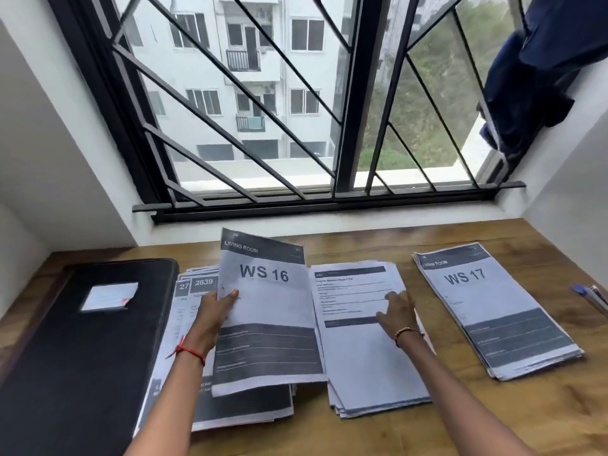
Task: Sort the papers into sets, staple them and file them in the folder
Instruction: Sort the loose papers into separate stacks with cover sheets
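At the wooden table (460, 422) under the window, my left hand (215, 311) pinched the "WS 16" cover sheet (269, 307), thumb on its face and fingers behind. It was tilted up off the left pile (204, 283) so I could read the heading and judge which set it belonged to. My right hand (398, 307) lay spread and flat on the middle stack (368, 363) just beside it, apparently to keep those loose pages squared. A finished-looking "WS 17" set (493, 311) sat well apart toward the right edge, probably so the sets would not mix. The black folder (82, 373) lay closed along the left edge, touching the left pile. A blue pen (580, 290) lay at the right edge beside something too cropped to name. By my reckoning I was sorting, with stapling and filing not yet begun.
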A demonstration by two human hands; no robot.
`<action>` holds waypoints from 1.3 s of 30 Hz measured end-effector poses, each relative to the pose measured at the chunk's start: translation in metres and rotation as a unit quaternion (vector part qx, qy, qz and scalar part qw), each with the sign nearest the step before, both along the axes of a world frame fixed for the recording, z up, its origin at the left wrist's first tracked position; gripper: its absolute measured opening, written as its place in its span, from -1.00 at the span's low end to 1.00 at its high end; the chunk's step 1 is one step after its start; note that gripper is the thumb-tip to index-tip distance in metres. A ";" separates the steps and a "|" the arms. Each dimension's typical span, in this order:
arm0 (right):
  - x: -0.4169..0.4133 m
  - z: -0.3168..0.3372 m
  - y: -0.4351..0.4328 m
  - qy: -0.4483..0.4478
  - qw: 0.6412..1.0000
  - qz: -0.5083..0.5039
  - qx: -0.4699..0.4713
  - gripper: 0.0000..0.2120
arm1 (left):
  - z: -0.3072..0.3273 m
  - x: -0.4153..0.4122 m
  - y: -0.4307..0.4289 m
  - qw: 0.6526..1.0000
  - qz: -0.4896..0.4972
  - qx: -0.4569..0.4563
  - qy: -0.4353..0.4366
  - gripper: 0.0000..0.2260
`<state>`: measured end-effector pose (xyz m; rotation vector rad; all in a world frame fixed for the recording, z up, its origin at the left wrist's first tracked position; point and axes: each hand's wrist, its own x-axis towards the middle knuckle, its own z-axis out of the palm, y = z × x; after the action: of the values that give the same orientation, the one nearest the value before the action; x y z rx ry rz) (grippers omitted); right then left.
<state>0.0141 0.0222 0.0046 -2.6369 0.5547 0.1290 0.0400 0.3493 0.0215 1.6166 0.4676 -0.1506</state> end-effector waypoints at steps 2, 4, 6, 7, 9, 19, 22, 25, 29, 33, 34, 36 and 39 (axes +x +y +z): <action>0.005 0.008 0.020 -0.044 0.994 0.060 0.083 -0.67 | 0.000 -0.006 0.018 0.999 0.002 0.034 -0.003 -0.87; 0.009 0.018 0.049 -0.033 0.983 0.117 0.140 -0.68 | -0.007 -0.011 0.039 0.991 0.012 0.129 -0.013 -0.85; 0.011 0.022 0.082 0.014 0.966 0.160 0.201 -0.65 | -0.015 -0.018 0.057 0.962 0.023 0.271 0.011 -0.72; 0.012 0.022 0.098 0.037 0.961 0.173 0.213 -0.61 | -0.018 -0.022 0.062 0.945 0.026 0.325 0.034 -0.67; 0.014 0.017 0.125 0.077 0.961 0.200 0.175 -0.48 | -0.021 -0.032 0.070 0.927 0.021 0.369 0.070 -0.64; 0.016 -0.009 0.193 0.096 0.961 0.099 0.238 -0.72 | -0.032 -0.045 0.086 0.921 -0.002 0.385 0.056 -0.67; 0.019 -0.014 0.202 0.076 0.948 0.049 0.304 -0.71 | -0.032 -0.047 0.091 0.926 0.000 0.374 0.047 -0.68; 0.020 -0.019 0.216 0.079 0.935 -0.001 0.347 -0.45 | -0.032 -0.048 0.095 0.933 0.003 0.357 0.040 -0.69; 0.028 -0.024 0.215 0.128 0.909 -0.050 0.394 -0.50 | -0.032 -0.051 0.094 0.940 0.009 0.340 0.021 -0.69; 0.026 -0.018 0.203 0.102 0.883 -0.064 0.453 -0.61 | -0.030 -0.054 0.090 0.945 0.022 0.325 -0.012 -0.66; 0.026 -0.013 0.200 0.057 0.887 -0.068 0.454 -0.62 | -0.029 -0.055 0.089 0.948 0.024 0.317 -0.023 -0.64; 0.025 0.004 0.195 0.000 0.883 -0.051 0.467 -0.61 | -0.023 -0.054 0.085 0.958 0.030 0.284 -0.026 -0.52; 0.026 0.036 0.178 -0.053 0.848 -0.024 0.526 -0.62 | -0.007 -0.048 0.078 0.980 0.041 0.192 -0.041 -0.33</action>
<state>0.0406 0.2004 0.0407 -1.5386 0.3488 0.1991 -0.0084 0.4276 0.0142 1.9682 0.5200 0.0738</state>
